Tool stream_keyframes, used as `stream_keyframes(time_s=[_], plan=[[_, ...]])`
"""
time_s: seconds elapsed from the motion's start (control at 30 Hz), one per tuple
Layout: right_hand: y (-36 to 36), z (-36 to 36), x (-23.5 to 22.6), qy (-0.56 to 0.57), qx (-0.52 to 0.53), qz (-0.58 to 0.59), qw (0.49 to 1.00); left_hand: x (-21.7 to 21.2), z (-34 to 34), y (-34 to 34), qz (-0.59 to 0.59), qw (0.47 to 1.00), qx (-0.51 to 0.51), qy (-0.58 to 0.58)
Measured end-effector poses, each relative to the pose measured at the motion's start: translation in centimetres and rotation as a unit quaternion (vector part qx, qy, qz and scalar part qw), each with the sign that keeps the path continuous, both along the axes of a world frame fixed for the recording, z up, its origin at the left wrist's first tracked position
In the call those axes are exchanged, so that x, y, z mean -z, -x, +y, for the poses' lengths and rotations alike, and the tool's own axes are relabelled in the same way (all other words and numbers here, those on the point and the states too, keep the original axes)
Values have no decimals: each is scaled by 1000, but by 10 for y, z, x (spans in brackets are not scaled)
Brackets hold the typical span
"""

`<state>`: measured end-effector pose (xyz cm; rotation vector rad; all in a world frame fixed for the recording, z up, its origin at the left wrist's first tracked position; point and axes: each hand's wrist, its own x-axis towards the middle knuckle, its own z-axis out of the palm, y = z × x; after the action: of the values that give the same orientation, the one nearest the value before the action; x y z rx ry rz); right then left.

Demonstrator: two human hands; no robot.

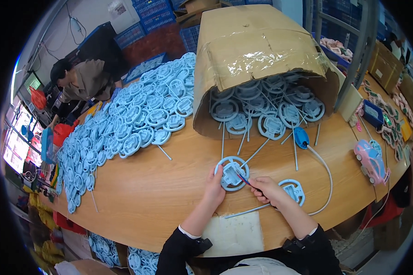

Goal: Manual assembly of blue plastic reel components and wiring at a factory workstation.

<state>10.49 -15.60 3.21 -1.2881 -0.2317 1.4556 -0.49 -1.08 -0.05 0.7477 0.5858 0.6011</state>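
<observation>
My left hand (214, 186) grips the rim of a light-blue plastic toy steering wheel (231, 172) just above the table. My right hand (267, 189) is closed on a slim hand tool (244, 179) with dark and reddish handles. Its tip reaches into the wheel's recessed hub; the exact kind of tool is too small to make out. Beside my right wrist lies another steering wheel (299, 193), partly behind that wrist, and a blue rod (245, 212) runs leftward from near it. A pale rectangular sheet (236, 234) lies on the table below my hands.
A cardboard box (257, 46) on its side spills wheels with rods toward me. A large heap of wheels (124, 119) covers the left. Right of my hands are a blue oval piece (301, 137) with a white cable (329, 172) and a pink toy car (371, 160). Another person (85, 80) works far left.
</observation>
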Motion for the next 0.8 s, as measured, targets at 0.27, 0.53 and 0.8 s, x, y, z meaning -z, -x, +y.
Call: stream_keyframes(time_s=[0.27,0.53,0.8], plan=[[7,5,3,-2,-13,15,1000,-4,-12,1,-11,999,-30,9],[6,7,6,10,-17,63,998,4,-11,2,-12,1000,-11,18],[10,12,5,3,-25,72,997,4,-5,7,7,999,6,34]])
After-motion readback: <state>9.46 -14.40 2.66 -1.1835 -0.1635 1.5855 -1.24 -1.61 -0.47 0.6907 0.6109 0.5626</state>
